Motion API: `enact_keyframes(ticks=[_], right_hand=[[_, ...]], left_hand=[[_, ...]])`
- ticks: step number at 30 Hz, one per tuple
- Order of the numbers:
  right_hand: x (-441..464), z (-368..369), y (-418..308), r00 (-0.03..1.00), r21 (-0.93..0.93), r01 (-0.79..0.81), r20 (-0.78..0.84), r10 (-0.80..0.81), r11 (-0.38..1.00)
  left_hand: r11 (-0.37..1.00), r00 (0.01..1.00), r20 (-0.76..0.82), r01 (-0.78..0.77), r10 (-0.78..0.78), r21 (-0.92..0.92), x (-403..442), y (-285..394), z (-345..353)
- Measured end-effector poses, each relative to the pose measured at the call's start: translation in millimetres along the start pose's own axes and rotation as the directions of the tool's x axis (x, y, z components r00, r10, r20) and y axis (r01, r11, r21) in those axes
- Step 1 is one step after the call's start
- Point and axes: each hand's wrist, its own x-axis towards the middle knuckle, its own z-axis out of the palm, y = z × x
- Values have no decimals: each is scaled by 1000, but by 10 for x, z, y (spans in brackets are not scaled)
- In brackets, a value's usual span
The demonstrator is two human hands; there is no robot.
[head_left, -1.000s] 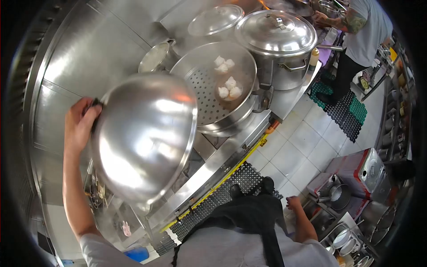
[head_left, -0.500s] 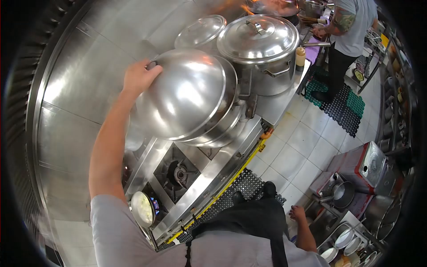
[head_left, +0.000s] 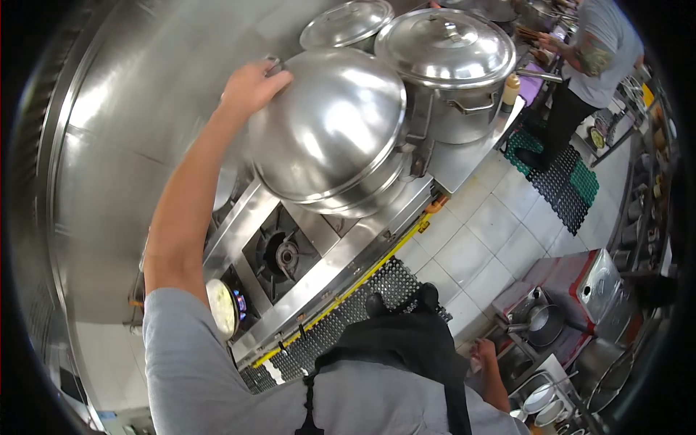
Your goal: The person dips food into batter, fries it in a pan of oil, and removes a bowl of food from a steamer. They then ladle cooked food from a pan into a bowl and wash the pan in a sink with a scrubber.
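Note:
My left hand grips the small loop handle at the far-left rim of a large domed steel cover, shaped like an upturned wok. The cover rests over a wide steel pot on the range, hiding its contents. Most of my left fingers are hidden behind the handle. My right hand hangs low at my side, away from the stove. Its fingers look loosely bent, small and blurred, with no clear object in them.
Beside the cover stand a large lidded stockpot and another lidded pot. A burner is bare; a small pan sits over a blue flame. A co-worker stands at the far right. Shelving with bowls is behind my right side.
The domed cover has come down from a tilt above the pot and now sits closer over it, my left hand still on its handle. The view has shifted, and the orange flames behind are gone.

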Motion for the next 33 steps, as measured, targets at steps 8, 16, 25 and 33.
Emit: enact_keyframes(ticks=[8, 16, 25, 33], right_hand=[[110, 68, -609, 980, -139, 130, 168, -106, 982], [1410, -295, -205, 651, -345, 731, 613, -448, 589], [1148, 539, -695, 793, -665, 460, 606, 65, 588], [335, 2011, -1192, 994, -791, 30, 88, 66, 611]], left_hand=[[999, 999, 34, 11, -13, 44, -75, 206, -46], [947, 943, -116, -297, 310, 121, -895, 398, -584], [898, 680, 733, 327, -8, -294, -4270, -160, 208], [506, 223, 699, 833, -679, 226, -10518, -915, 2405]])
